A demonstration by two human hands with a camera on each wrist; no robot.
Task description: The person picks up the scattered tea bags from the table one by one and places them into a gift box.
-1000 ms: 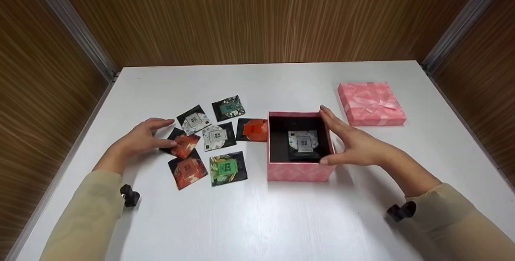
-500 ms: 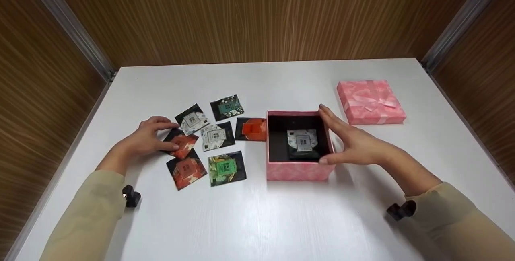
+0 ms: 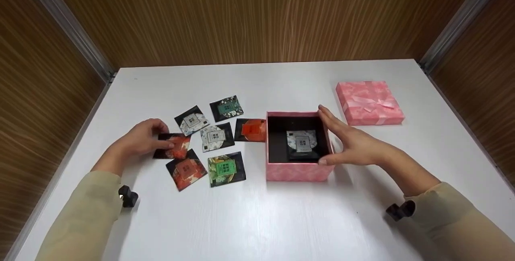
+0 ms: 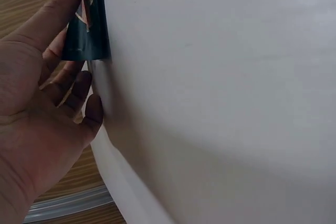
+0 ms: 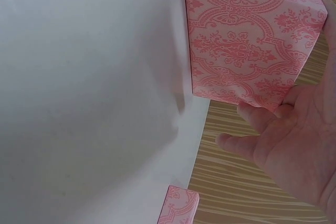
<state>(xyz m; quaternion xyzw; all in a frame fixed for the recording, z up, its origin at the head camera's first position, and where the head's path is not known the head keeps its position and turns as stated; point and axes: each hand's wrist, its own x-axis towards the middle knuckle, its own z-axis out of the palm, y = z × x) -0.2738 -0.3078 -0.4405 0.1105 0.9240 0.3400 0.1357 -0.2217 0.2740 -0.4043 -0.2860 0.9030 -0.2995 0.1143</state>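
My left hand [image 3: 145,138] pinches a red-and-black tea sachet [image 3: 181,143] between thumb and fingers at the left of the table. In the left wrist view the sachet's dark end [image 4: 86,45] sticks out past the thumb, and the lower fingers curl loosely. My right hand [image 3: 354,144] grips the right side of an open pink gift box [image 3: 297,171], thumb at the front rim and fingers at the back corner. Inside the box lies a grey-and-white sachet [image 3: 302,144]. The right wrist view shows the box's patterned side [image 5: 236,45] beside the palm.
Several other sachets lie left of the box, among them a second red one [image 3: 186,169], a green one [image 3: 226,168] and an orange one [image 3: 251,130] against the box wall. The pink lid with a bow [image 3: 370,103] sits at the back right.
My left hand has closed on the upper red sachet, which has turned and shifted slightly left, its edge now raised toward the hand. The right hand stays on the box.
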